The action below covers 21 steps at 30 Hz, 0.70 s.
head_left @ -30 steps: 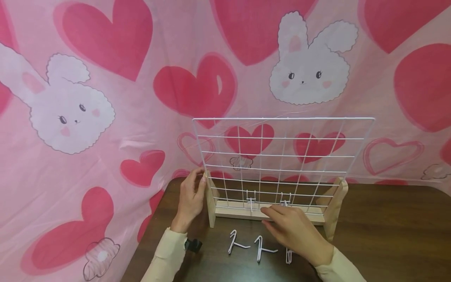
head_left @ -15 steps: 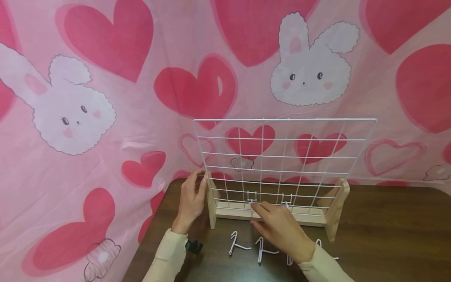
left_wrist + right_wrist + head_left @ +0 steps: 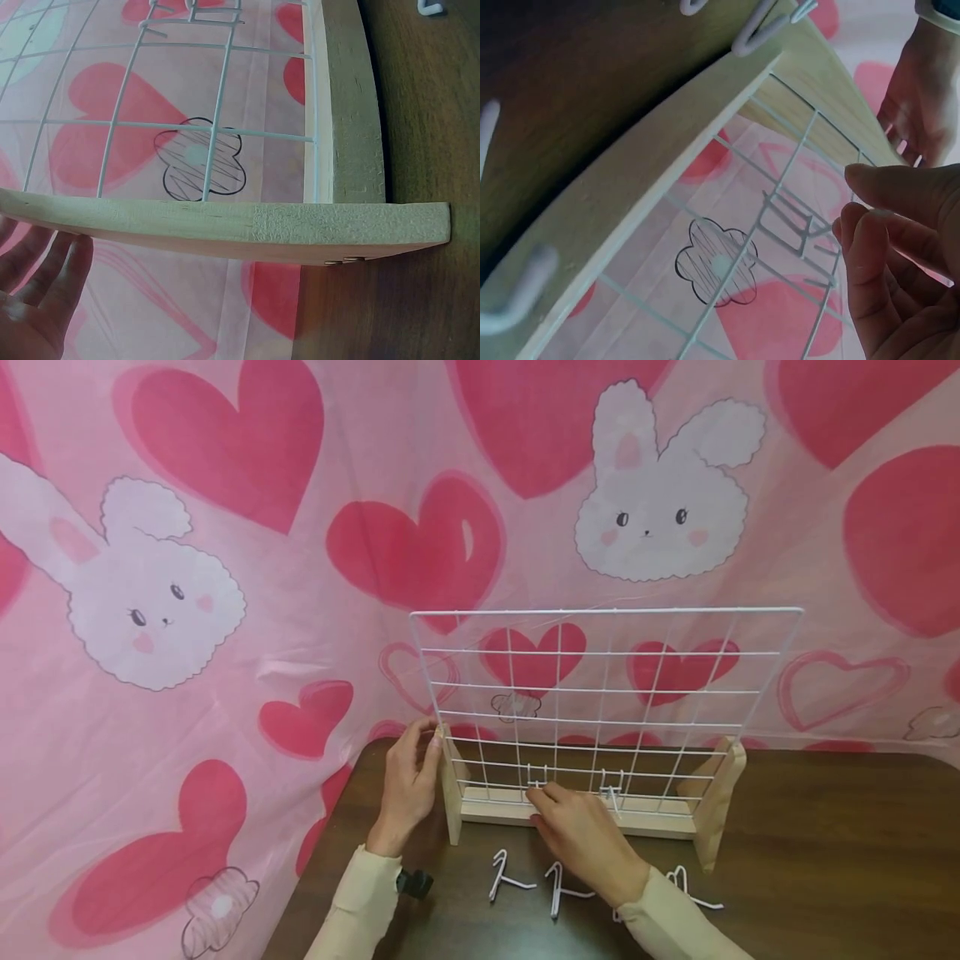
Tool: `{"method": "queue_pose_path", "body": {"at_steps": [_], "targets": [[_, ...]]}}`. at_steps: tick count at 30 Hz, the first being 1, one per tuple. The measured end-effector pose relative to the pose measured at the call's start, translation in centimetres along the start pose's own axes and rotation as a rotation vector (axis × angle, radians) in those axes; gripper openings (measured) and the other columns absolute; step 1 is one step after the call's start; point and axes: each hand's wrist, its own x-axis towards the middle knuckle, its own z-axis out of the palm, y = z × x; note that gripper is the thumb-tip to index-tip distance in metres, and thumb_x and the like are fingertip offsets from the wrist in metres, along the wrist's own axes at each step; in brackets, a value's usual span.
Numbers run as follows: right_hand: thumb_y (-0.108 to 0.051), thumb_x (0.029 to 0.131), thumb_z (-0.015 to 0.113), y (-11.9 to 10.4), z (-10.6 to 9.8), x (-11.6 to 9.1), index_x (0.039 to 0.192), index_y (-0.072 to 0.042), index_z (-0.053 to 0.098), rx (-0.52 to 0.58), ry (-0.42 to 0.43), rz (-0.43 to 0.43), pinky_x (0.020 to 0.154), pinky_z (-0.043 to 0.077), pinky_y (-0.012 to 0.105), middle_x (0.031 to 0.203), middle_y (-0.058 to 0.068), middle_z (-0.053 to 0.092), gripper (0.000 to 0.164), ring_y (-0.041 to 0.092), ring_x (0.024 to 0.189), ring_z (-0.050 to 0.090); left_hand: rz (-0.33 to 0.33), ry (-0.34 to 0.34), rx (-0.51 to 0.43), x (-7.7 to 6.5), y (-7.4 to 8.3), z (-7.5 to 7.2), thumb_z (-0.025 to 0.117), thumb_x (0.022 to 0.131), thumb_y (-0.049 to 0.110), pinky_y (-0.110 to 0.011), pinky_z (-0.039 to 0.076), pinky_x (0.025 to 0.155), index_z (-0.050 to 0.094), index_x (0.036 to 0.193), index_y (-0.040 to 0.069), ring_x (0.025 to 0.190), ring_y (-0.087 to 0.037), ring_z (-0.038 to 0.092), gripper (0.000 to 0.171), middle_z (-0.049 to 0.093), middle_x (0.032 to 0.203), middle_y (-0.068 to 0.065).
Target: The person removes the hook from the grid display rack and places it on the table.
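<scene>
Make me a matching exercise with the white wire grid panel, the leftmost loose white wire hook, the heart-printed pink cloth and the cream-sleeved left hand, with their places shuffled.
Column one
1. White wire grid panel
2. Leftmost loose white wire hook
3. Heart-printed pink cloth
4. Cream-sleeved left hand

Column two
A. Hanging behind the dark brown table
B. Touching the pale wooden left side piece
C. Lying on the table
D. Standing between the left side piece and the pale wooden right side piece

Pairs: 1-D, 2-C, 3-A, 4-B.
</scene>
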Motion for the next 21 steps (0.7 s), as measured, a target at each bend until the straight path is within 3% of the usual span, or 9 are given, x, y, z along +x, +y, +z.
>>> {"method": "queue_pose_path", "body": {"at_steps": [10, 21], "targets": [[-0.006, 0.076, 0.074, -0.23, 0.34, 0.23, 0.077, -0.014, 0.061, -0.042, 0.017, -0.005, 0.044, 0.044, 0.030, 0.068, -0.004, 0.059, 0.015, 0.015, 0.051, 0.058, -0.010, 0.001, 0.001, -0.01, 0.04, -0.01, 0.053, 0.095, 0.001, -0.040, 0.060, 0.075, 0.060, 0.115, -0.003, 0.092, -0.029, 0.071, 0.022, 0.070, 0.106, -0.020], [-0.005, 0.078, 0.070, -0.18, -0.01, 0.26, 0.073, -0.014, 0.062, -0.027, 0.025, -0.017, 0.044, 0.045, 0.026, 0.066, -0.004, 0.060, 0.013, 0.011, 0.051, 0.059, -0.031, 0.000, -0.023, -0.06, 0.12, 0.07, 0.053, 0.095, 0.001, -0.046, 0.059, 0.074, 0.060, 0.115, -0.003, 0.092, -0.033, 0.071, 0.022, 0.069, 0.107, -0.019]]}}
